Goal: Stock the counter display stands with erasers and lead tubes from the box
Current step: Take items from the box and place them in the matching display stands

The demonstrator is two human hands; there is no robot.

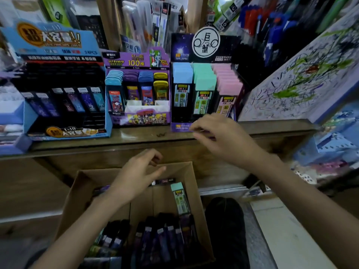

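Over box (pixel 77 191), left hand (pixel 139 175) loosely spread, mint tube (pixel 179 199) just right; right hand (pixel 219 136) relaxed at pastel stand (pixel 180 127).

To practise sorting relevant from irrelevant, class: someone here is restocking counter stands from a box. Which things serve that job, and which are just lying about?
Part of the job:
cardboard box
lead tubes inside it
blue stand
purple stand
dark stand with pastel-capped tubes

Just lying about:
scribbled test pad
hanging pen packs
blue pens on the far rack
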